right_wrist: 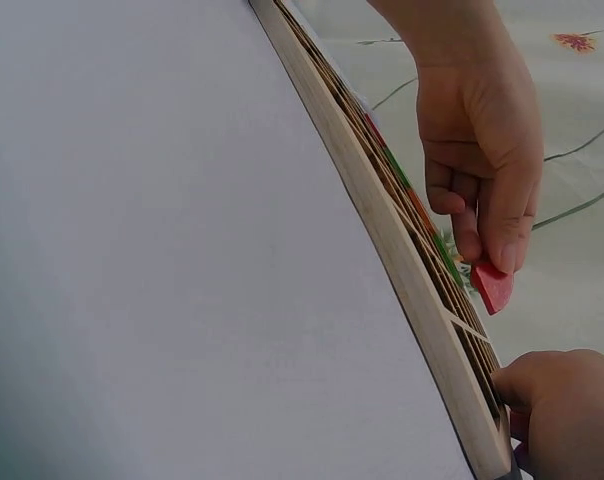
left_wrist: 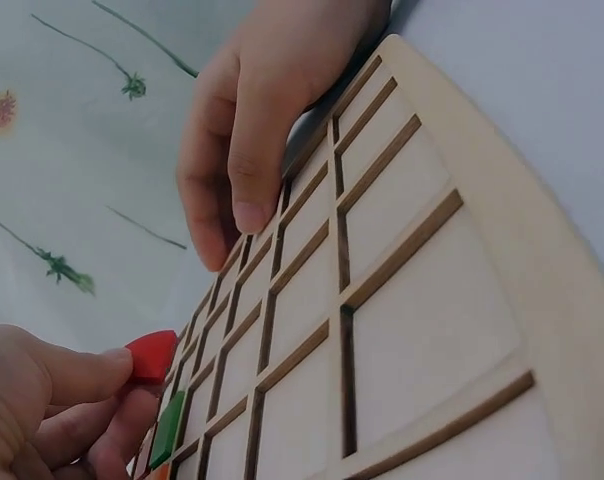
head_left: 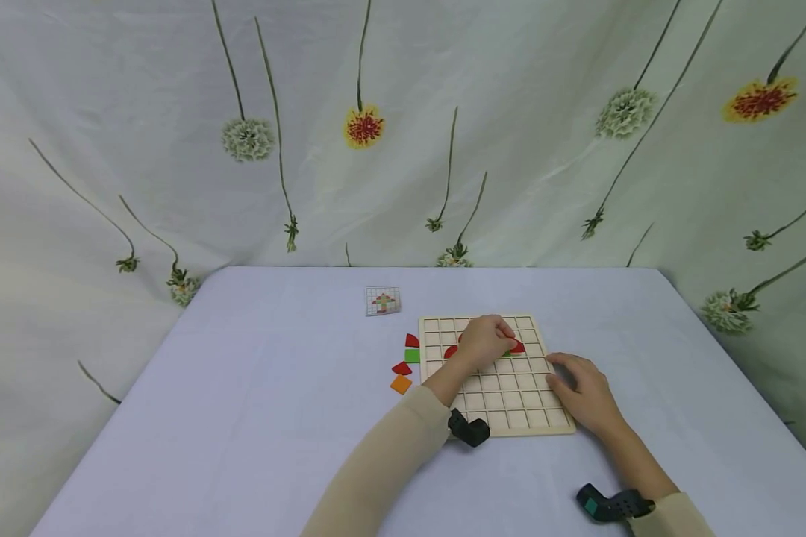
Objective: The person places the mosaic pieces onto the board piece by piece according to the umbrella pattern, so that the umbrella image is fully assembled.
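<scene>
The left-hand grip (head_left: pixel 486 339) is pinching a red piece (left_wrist: pixel 152 355) with one curved side between thumb and fingertips, and it is holding this piece at the far part of a pale wooden board (head_left: pixel 510 403), near a green piece (left_wrist: pixel 168 430) that is lying in the grid; whether the red piece is touching the board, I cannot tell. A small orange piece (left_wrist: pixel 162 474) is showing next to the green one at the lower edge of the left wrist view. Another red shape (head_left: pixel 451 350) is sitting on the grid to the left of the hand, which is hiding part of the row. The right-hand grip (head_left: pixel 584 388) is resting at the board's right edge, its fingers relaxed and its thumb lying by the rim. Beyond the board's left edge, a red wedge (head_left: pixel 413 340), a green square (head_left: pixel 413 356), a second red wedge (head_left: pixel 401 368) and an orange square (head_left: pixel 401 384) are lying in a loose column. A patterned card (head_left: pixel 383 300) is lying past the board's far left corner. Black wrist devices (head_left: pixel 469 429) are circling both wrists. Everything is resting on a white-covered bench (head_left: pixel 242 418), and a flowered cloth (head_left: pixel 544 112) is hanging behind.
</scene>
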{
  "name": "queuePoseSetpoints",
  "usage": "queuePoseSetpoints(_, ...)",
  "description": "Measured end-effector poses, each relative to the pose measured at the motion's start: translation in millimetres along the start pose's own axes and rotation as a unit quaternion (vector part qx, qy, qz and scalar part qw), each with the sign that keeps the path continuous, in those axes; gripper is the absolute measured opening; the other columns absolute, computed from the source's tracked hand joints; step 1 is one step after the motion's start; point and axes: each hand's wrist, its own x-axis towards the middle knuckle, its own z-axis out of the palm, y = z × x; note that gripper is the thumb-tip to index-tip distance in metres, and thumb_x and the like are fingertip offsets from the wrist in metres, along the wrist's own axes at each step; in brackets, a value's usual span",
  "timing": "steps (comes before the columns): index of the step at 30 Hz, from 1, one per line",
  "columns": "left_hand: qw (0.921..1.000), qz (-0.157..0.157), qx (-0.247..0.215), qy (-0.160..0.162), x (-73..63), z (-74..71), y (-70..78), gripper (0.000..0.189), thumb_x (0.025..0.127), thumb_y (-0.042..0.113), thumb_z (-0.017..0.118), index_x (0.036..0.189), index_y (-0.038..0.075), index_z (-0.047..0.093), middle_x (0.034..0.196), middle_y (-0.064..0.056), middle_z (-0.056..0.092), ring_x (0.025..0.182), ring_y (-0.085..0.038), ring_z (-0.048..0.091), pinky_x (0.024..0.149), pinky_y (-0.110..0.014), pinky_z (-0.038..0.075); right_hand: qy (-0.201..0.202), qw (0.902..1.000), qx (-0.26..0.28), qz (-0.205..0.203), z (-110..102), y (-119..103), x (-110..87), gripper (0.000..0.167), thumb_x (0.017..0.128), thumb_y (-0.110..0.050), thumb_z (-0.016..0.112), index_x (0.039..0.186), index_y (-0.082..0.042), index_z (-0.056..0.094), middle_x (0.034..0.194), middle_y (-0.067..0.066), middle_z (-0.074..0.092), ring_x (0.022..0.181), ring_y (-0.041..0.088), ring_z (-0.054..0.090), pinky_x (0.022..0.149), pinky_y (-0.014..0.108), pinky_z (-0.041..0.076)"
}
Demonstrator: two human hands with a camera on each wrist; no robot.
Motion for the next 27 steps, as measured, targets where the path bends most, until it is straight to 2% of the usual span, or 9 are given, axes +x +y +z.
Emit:
queuePoseSetpoints(4,1.0000,-0.005,0.003,0.007,-0.5,7.6,0.8,0.004,0.089,0.014,0.071,0.091,0.011,0.069,0.077,0.005,0.064,0.067,-0.007,0.056,0.062,-0.022,0.044,0.001,1.0000,-0.002,-0.002,0.3,0.8,-0.2,0.034,0.092,-0.009,0.061,0.124,0.004,0.059,0.130,0.026,0.056,0.127,0.044,0.042,0.103,0.061,0.029)
queuePoseSetpoints(11,0.9965,0.015,0.081,0.017,-1.6,16.0,3.5,0.004,0.092,0.015,0.068,0.090,0.012,0.068,0.077,0.007,0.060,0.067,-0.006,0.053,0.060,-0.021,0.040,0.007,0.9999,0.001,-0.008,0.3,1.2,-1.7,0.033,0.092,-0.008,0.062,0.122,0.004,0.060,0.128,0.026,0.057,0.125,0.045,0.044,0.102,0.061,0.030)
queuePoseSetpoints(18,0.9955,0.033,0.085,0.028,-2.7,17.6,2.2,0.006,0.093,0.012,0.066,0.090,0.013,0.071,0.081,0.004,0.064,0.071,-0.010,0.056,0.063,-0.021,0.043,0.009,0.9999,0.000,-0.008,0.4,0.2,-2.4,0.033,0.092,-0.009,0.061,0.122,0.005,0.060,0.127,0.027,0.057,0.125,0.045,0.044,0.101,0.062,0.030)
queuePoseSetpoints(22,0.9913,0.049,0.114,0.044,-2.0,18.8,0.5,0.009,0.092,0.011,0.066,0.089,0.014,0.074,0.087,0.001,0.064,0.086,-0.016,0.058,0.076,-0.025,0.045,0.011,0.9999,0.000,-0.010,1.2,-0.1,-2.0,0.033,0.092,-0.009,0.061,0.122,0.005,0.060,0.127,0.027,0.057,0.125,0.045,0.044,0.101,0.062,0.031)
queuePoseSetpoints(25,0.9835,0.044,0.163,0.063,-1.4,20.3,-1.5,0.012,0.092,0.014,0.067,0.085,0.020,0.075,0.093,0.000,0.060,0.099,-0.022,0.053,0.085,-0.033,0.043,0.010,0.9999,0.000,-0.008,1.6,0.4,-1.1,0.033,0.092,-0.008,0.062,0.122,0.005,0.060,0.128,0.026,0.057,0.125,0.045,0.044,0.102,0.061,0.031)
queuePoseSetpoints(27,0.9782,0.037,0.191,0.073,-0.9,21.2,-3.0,0.013,0.092,0.017,0.067,0.083,0.023,0.075,0.098,0.001,0.058,0.104,-0.024,0.049,0.086,-0.037,0.042,0.011,0.9999,0.000,-0.012,0.9,0.3,-0.6,0.033,0.092,-0.008,0.062,0.122,0.005,0.060,0.127,0.026,0.057,0.125,0.045,0.044,0.102,0.061,0.031)
